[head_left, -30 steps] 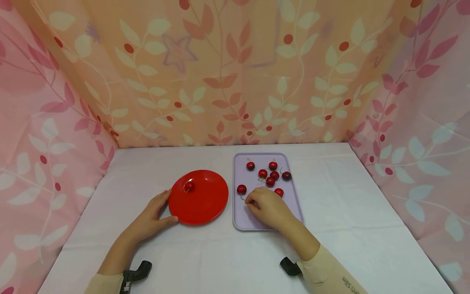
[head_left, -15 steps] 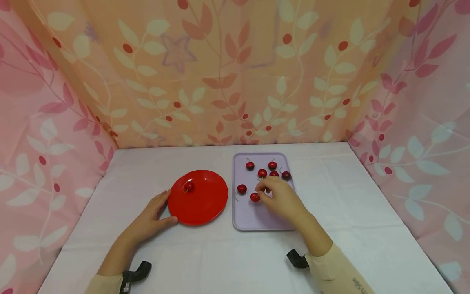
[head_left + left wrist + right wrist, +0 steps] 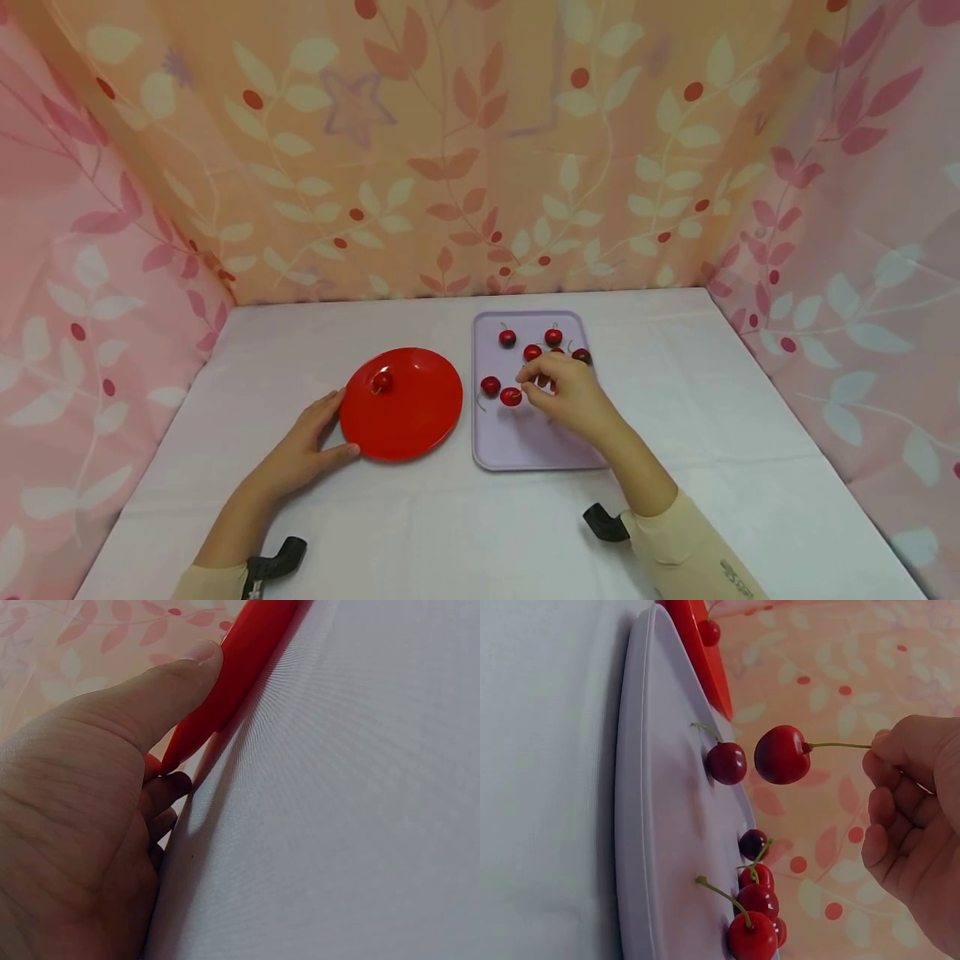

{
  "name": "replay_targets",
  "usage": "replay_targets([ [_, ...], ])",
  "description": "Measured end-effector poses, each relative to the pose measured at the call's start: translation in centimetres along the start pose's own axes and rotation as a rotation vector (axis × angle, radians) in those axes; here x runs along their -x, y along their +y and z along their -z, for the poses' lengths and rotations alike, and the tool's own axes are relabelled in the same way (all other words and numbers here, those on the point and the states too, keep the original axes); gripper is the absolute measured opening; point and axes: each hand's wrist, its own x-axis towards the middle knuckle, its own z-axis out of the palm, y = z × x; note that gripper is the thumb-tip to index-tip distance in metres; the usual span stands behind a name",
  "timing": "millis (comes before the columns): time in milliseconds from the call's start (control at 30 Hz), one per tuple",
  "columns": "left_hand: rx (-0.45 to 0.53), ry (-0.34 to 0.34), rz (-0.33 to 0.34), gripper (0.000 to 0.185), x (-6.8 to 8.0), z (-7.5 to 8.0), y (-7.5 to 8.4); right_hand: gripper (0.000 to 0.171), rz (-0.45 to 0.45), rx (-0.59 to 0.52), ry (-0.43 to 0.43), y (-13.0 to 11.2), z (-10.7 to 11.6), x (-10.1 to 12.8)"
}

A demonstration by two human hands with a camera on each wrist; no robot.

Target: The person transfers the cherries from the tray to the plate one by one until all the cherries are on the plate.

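My right hand [image 3: 573,400] pinches a red cherry [image 3: 781,754] by its thin green stem [image 3: 840,745], between thumb and forefinger. In the right wrist view this cherry hangs clear of the lilac tray [image 3: 517,446], its shadow falling on the tray. Several other cherries sit on the tray, one dark cherry [image 3: 726,763] apart from a cluster partly hidden behind my hand in the head view. With fingers spread and fairly straight, my left hand [image 3: 303,442] touches the left rim of a red plate [image 3: 408,425]. One cherry [image 3: 382,382] lies on that plate.
Plate and tray stand side by side, a narrow gap between them, on a white cloth-covered table [image 3: 420,533]. Floral curtains [image 3: 450,167] enclose the back and both sides. Black camera mounts [image 3: 606,523] stick out at the wrists.
My right hand has shifted slightly right and up from the tray's lower middle, and a cherry now hangs by its stem from the fingertips. My left hand stays at the plate's rim.
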Motion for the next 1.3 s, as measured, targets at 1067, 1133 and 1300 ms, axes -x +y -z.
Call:
replay_targets([
  [1067, 0.009, 0.007, 0.012, 0.103, 0.1, -0.2, -0.1, 0.01, 0.095, -0.023, -0.165, -4.4, -5.4, -10.3],
  [1133, 0.008, 0.007, 0.011, 0.104, 0.1, -0.1, -0.1, 0.01, 0.089, -0.028, -0.177, -4.2, -6.0, -11.0],
  [1300, 0.012, 0.006, 0.007, 0.103, 0.1, 0.0, -0.1, 0.009, 0.071, -0.084, -0.204, -3.1, -7.8, -12.5],
])
